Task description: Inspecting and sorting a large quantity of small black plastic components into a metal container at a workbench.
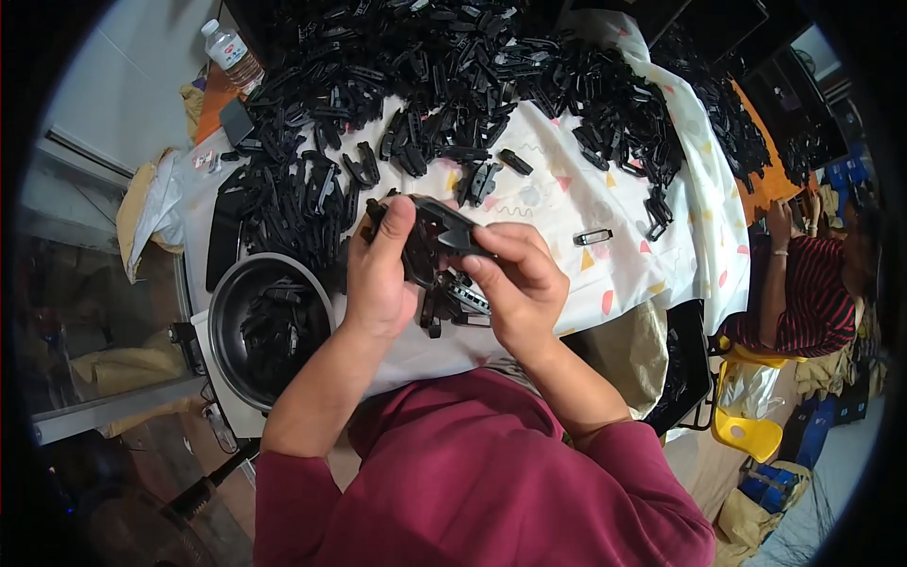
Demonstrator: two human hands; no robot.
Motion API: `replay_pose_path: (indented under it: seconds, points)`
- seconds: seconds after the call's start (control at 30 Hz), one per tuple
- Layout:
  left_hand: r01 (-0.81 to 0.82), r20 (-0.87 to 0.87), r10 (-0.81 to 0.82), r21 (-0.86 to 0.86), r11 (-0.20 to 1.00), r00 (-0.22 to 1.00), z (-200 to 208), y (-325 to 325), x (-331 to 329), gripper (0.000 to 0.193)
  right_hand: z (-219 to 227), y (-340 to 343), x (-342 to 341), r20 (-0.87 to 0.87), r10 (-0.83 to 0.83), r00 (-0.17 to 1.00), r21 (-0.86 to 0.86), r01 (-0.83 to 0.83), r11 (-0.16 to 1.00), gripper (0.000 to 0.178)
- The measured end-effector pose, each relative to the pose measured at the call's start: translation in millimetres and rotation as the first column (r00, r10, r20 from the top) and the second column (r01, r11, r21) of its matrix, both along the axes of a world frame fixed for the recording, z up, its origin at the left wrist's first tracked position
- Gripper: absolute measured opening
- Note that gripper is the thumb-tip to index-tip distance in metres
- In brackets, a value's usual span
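Holding black plastic part in both hands, just above the table

Left hand: closed around its left end, thumb on top. Right hand: thumb and forefinger pinched on its right end, no visible gap. Can't tell if it's one piece or two.

Under it: white tablecloth, pink/yellow print, wrinkled. Loose parts below the hands; big black pile across the far side. Metal bowl at left, black parts inside.

Room: bottle far left corner; right side, orange tabletop, seated person in striped top, yellow stool.
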State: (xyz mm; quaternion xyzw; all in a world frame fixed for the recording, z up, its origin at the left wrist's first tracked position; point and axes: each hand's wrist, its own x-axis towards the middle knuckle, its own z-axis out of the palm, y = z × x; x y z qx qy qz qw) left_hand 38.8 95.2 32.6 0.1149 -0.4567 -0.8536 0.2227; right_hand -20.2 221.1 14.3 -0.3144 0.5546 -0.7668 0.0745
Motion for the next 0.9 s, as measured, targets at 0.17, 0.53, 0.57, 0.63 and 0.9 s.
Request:
replay_pose_path:
  seconds: [0.17,0.53,0.57,0.63,0.9]
  points:
    - [0.065,-0.044,-0.063,0.029,0.998,0.997,-3,4,8,0.048,11,3,4,-0.018,-0.026,0.999,-0.037,0.026,0.999,0.026]
    - [-0.172,-0.265,-0.079,-0.797,0.578,0.961,0,-11,13,0.046,12,12,4,-0.129,-0.038,0.991,0.101,0.051,0.994,0.024]
    - [-0.168,-0.252,-0.016,-0.692,0.702,0.968,2,-4,13,0.033,13,12,3,-0.130,-0.040,0.991,0.101,0.053,0.994,0.024]
    - [-0.063,-0.169,-0.015,-0.445,0.893,0.986,6,2,18,0.032,15,14,3,-0.307,-0.066,0.950,0.128,0.109,0.986,0.024]
    - [0.028,-0.149,-0.087,-0.364,0.931,0.985,15,1,21,0.033,33,17,-1,-0.484,-0.119,0.867,0.105,0.192,0.976,0.025]
